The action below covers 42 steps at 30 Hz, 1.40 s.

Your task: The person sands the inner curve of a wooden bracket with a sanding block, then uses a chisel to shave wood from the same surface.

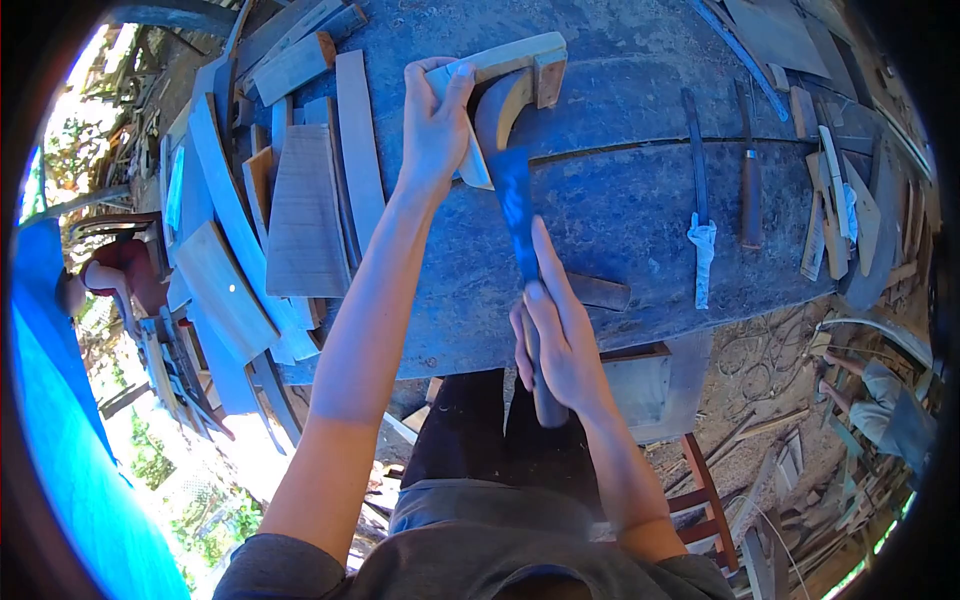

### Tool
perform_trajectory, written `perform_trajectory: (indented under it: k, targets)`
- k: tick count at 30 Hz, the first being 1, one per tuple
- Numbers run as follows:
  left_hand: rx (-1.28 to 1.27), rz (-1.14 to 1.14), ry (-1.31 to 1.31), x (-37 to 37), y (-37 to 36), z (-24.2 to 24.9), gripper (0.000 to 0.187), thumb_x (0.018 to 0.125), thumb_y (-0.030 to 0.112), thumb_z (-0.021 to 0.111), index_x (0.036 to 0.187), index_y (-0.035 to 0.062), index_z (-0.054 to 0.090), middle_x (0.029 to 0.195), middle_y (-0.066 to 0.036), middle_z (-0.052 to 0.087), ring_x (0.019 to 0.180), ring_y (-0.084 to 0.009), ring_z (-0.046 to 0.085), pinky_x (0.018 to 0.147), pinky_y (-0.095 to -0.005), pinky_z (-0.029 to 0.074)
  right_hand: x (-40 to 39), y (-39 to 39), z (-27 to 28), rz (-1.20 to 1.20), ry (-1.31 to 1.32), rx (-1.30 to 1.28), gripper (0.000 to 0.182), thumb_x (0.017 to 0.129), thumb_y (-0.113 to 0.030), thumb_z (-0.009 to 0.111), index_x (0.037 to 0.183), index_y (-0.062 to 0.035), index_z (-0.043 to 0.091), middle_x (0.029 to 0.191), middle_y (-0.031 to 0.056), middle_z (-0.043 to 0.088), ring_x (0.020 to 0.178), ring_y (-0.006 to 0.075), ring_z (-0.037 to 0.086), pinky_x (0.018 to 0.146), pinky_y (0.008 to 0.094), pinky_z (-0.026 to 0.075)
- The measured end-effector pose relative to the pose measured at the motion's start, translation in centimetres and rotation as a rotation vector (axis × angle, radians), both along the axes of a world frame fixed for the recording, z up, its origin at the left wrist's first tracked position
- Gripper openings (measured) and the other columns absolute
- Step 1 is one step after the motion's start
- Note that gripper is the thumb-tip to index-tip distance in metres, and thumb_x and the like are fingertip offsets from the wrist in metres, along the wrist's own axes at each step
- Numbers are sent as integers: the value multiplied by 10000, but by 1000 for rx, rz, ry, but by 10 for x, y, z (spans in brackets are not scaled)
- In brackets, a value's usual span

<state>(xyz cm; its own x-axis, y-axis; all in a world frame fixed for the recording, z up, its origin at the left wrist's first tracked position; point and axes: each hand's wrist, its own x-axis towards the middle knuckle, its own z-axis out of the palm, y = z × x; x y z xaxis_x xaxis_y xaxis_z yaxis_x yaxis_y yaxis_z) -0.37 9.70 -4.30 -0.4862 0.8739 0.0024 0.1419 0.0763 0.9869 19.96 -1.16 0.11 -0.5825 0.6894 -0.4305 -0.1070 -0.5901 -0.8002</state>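
Observation:
My left hand (pixel 436 140) is closed around one side of an angled wooden frame (pixel 510 56) near the top of the bench, thumb pressed on its upper edge. Inside the frame's corner curves a lighter wooden piece (pixel 500 110), and a short block (pixel 549 80) sits at the right end. My right hand (pixel 562 345) grips the dark handle of a broad flat-bladed tool (pixel 516 200), index finger stretched along the blade. The blade widens toward its far end, which overlaps the foot of the curved piece in this view.
Wooden boards (pixel 305 215) lie stacked along the left of the dark workbench (pixel 620 230). To the right are a cloth-wrapped tool (pixel 702 240), a wooden-handled tool (pixel 751 200) and several offcuts (pixel 835 200). People are at far left (pixel 125 275) and far right (pixel 880 405).

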Motion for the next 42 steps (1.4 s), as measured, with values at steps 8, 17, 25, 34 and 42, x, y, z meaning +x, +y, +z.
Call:
perform_trajectory:
  k: [8, 17, 25, 34, 42]
  targets:
    - [15, -11, 33, -1, -2, -2, 333, 1029, 325, 541, 1186, 57, 421, 1056, -123, 544, 994, -184, 565, 851, -324, 491, -16, 19, -6, -3, 20, 11, 547, 1062, -150, 305, 1588, -194, 164, 694, 16, 463, 399, 61, 428, 335, 222, 424]
    - [9, 33, -15, 6, -2, 0, 320, 1023, 314, 555, 1186, 49, 481, 1048, -71, 538, 1005, -136, 521, 905, -292, 434, -8, 14, -5, -20, 63, -61, 550, 1063, -162, 313, 1589, -215, 160, 703, 20, 469, 397, 68, 443, 334, 235, 437]
    - [31, -17, 87, 4, -1, 1, 320, 1031, 320, 531, 1166, 51, 420, 1021, -124, 539, 947, -184, 568, 801, -337, 499, 3, 2, 0, -15, 22, -50, 549, 1065, -154, 318, 1588, -192, 157, 672, 9, 440, 403, 60, 405, 337, 230, 429]
    - [39, -14, 53, 1, 1, -2, 321, 1030, 330, 539, 1142, 51, 425, 982, -108, 522, 884, -154, 541, 759, -313, 491, -13, 8, -3, -62, 34, -33, 550, 1063, -126, 309, 1589, -170, 152, 620, -6, 392, 393, 63, 358, 336, 231, 409]
    - [97, -36, 172, 2, -2, -5, 300, 1041, 315, 517, 1120, 40, 427, 965, -112, 513, 836, -153, 533, 729, -314, 485, -31, 35, -14, -62, 89, -18, 556, 1067, -209, 346, 1589, -228, 155, 714, 34, 493, 410, 74, 485, 345, 246, 448]
